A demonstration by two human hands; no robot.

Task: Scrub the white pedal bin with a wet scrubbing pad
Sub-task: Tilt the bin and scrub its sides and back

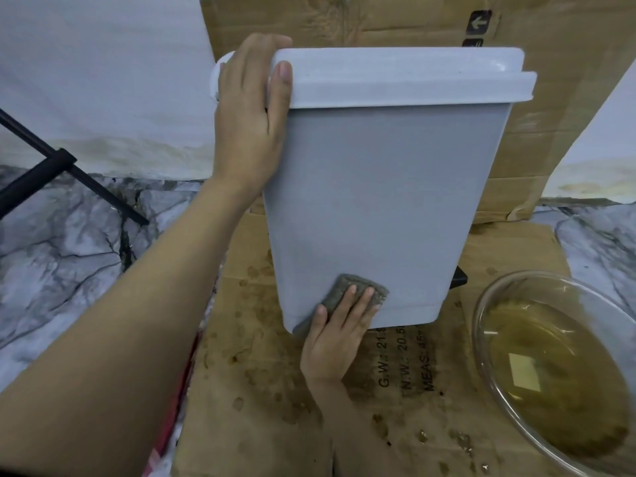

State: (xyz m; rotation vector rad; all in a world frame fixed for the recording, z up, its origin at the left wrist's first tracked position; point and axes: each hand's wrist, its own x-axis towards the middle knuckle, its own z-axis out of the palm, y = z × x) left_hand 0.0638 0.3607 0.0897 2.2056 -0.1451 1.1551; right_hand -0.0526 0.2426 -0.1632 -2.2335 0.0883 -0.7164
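Observation:
The white pedal bin [375, 201] stands upright on flattened cardboard, lid closed, its broad side wall facing me. My left hand [249, 115] grips the bin's upper left corner, thumb on the lid's edge. My right hand [339, 333] presses a grey-green scrubbing pad [358, 282] flat against the bin's lower left wall, fingers spread over the pad. A black pedal part [459, 277] sticks out at the bin's lower right.
A glass bowl [481, 304] of brownish water sits on the right. The cardboard sheet [261, 390] under the bin is spotted with wet marks. A cardboard box [550, 115] stands behind the bin. Black metal rods [69, 170] cross the marble floor at left.

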